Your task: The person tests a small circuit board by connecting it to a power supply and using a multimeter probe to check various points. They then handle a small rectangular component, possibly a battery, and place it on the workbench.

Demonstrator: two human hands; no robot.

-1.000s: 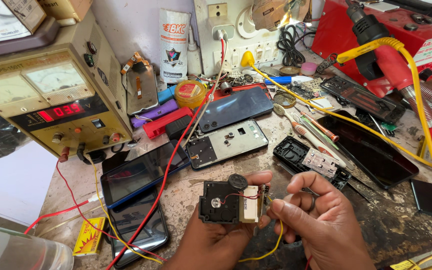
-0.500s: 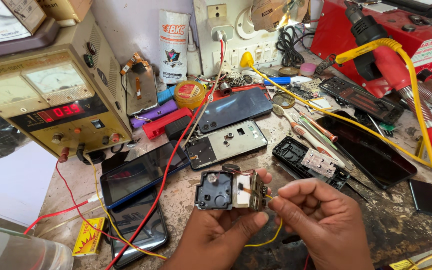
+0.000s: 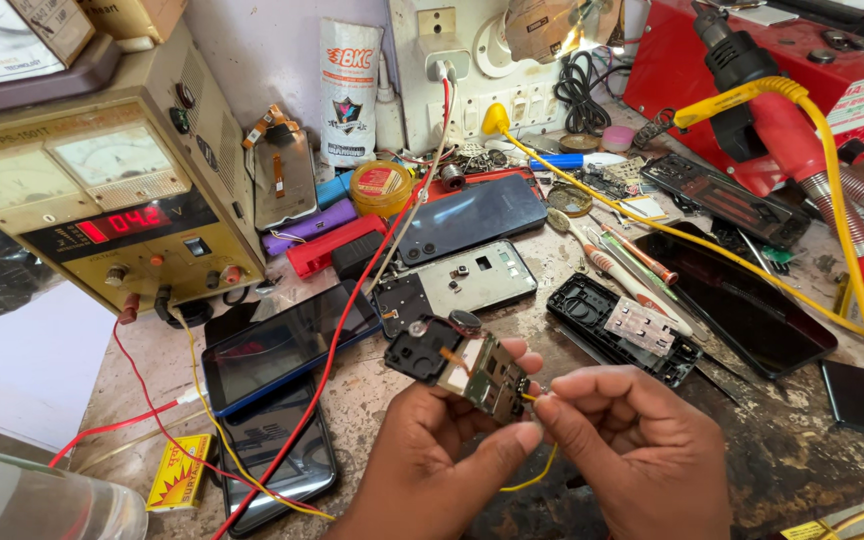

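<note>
While left hand [image 3: 432, 455] pinches the small circuit board [image 3: 472, 365] by its edges, right hand [image 3: 632, 450] nips its yellow wire [image 3: 537, 470]; light, stiff, likely fragile.

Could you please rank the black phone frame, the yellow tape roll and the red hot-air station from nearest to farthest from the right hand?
1. Black phone frame, just above the right hand.
2. Yellow tape roll, far up-left.
3. Red hot-air station, back right corner.

We look down on a worn, stained grey tabletop [image 3: 802, 450] crowded with repair clutter. Behind it rises a pale wall [image 3: 272, 60] carrying a white socket and switch board [image 3: 472, 70]. Warm light glows near the top of that board, while soft daylight covers the surface.
</note>
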